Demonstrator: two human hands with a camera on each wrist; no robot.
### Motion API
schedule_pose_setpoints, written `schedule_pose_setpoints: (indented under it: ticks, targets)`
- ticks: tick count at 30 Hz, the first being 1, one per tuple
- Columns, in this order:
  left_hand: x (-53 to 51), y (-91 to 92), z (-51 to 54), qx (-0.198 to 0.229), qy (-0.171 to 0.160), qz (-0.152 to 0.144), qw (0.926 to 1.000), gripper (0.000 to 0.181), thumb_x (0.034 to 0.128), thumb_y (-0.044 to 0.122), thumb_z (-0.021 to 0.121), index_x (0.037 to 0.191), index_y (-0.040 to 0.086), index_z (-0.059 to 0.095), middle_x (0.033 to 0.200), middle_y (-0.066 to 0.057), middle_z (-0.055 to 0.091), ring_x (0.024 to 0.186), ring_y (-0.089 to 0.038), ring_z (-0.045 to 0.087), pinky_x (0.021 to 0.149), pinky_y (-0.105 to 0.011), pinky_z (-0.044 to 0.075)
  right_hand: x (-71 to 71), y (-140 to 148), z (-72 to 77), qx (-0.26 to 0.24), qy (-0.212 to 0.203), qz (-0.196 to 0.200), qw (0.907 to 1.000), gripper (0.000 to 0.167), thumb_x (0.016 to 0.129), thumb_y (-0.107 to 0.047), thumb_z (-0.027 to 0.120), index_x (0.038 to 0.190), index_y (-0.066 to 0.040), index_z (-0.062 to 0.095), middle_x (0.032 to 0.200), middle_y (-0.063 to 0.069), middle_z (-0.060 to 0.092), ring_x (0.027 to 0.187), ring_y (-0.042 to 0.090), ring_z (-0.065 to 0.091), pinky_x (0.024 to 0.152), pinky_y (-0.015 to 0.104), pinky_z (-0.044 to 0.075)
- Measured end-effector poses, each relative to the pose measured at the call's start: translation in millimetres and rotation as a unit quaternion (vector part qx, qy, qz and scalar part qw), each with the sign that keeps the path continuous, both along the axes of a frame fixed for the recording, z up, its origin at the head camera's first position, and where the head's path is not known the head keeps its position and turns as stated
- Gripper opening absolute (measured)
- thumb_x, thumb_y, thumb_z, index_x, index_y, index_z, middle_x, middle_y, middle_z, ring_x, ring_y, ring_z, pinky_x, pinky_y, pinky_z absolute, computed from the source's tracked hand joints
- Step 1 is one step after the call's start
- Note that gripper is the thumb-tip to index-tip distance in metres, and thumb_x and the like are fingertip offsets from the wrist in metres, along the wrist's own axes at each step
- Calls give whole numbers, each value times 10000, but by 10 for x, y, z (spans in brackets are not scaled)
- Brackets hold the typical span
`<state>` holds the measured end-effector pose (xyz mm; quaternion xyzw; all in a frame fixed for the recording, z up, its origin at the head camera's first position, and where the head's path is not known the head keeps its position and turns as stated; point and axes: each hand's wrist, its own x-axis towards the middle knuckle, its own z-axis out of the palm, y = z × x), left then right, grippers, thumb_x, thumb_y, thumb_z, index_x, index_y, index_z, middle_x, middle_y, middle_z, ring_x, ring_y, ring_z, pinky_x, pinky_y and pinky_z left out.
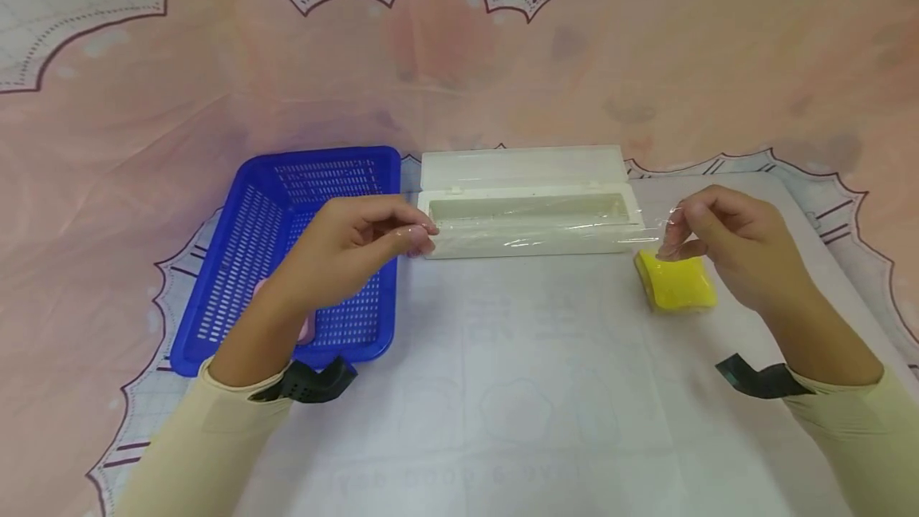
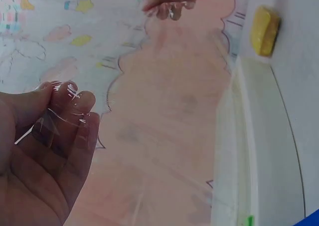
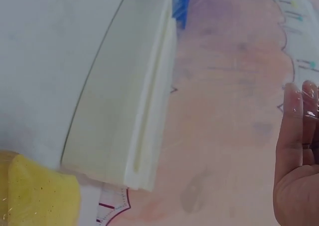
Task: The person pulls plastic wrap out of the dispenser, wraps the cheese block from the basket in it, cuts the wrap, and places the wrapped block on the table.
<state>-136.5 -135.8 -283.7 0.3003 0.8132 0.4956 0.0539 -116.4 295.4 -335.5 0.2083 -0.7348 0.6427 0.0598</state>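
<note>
A sheet of clear plastic film (image 1: 538,236) is stretched between my two hands, above the front of a long white box (image 1: 531,248). My left hand (image 1: 352,250) pinches one end of the film between thumb and fingers, near the box's left end. At the other end, my right hand (image 1: 732,242) pinches the film beside the box's right end. In the left wrist view the film shines over the left fingertips (image 2: 85,99). Below the right hand lies a yellow block (image 1: 678,284) with a glossy surface. The box's lid (image 1: 522,168) is raised at the back.
A blue plastic basket (image 1: 391,294) stands at the left, partly under my left forearm, with a pink thing (image 1: 307,331) inside, mostly hidden. The white table surface (image 1: 517,389) spreads in front of the box. A peach patterned cloth (image 1: 345,62) hangs or lies behind.
</note>
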Motion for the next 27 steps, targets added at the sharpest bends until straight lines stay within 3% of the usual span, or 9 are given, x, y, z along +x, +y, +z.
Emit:
schedule_pose_setpoints:
  ticks: [5,9,13,16,20,24,27]
  targets:
    - [199,-43,5,430,156,-547,9975,144,984,-12,626,1070,13,738,963,-55,747,901,-141,730,835,-256,603,182,22,-11,-600,239,514,9966,178,1018,131,442,978,137,616,903,97,683,802,165,702,759,232,607]
    - [335,-80,-49,855,383,-1237,9879,170,970,-66,615,1061,15,733,937,-71,745,888,-125,722,805,-249,600,304,74,-67,-859,632,1116,9880,161,1013,132,456,980,159,611,953,112,702,846,167,707,799,215,597]
    - [466,-107,-175,807,149,-1865,9790,241,961,-88,611,1067,88,735,963,-23,726,880,-117,676,755,-253,572,416,111,-157,-292,688,1503,9858,175,1014,118,469,1028,103,643,986,74,707,853,143,683,771,187,583]
    - [578,-113,-358,447,-200,-2098,9765,259,979,-48,607,1059,165,730,1092,-1,707,938,-111,653,773,-267,558,507,105,-258,564,77,1638,9849,255,1012,121,463,1088,-3,672,1017,13,703,813,128,666,728,216,588]
    - [722,-74,-680,-153,-615,-2180,9739,179,1025,99,605,1037,228,728,1336,-29,641,983,-99,655,806,-257,556,591,98,-485,1484,-1120,1921,9636,319,1042,67,438,1154,-98,688,1174,-46,686,869,145,663,746,289,609]
    - [814,-7,-966,-916,-893,-2014,9711,133,1038,250,607,1013,269,736,1468,-41,569,1066,-83,667,838,-240,562,580,124,-753,1655,-2065,2206,9388,296,1081,-38,426,1255,-52,665,1353,-8,627,1020,169,670,850,297,602]
    - [836,18,-1153,-1300,-879,-1877,9696,133,1031,279,614,1003,260,742,1481,-56,561,1061,-46,659,856,-233,555,534,139,-931,1558,-2364,2346,9299,316,1094,-66,411,1344,4,590,1391,98,592,1033,214,691,906,283,589]
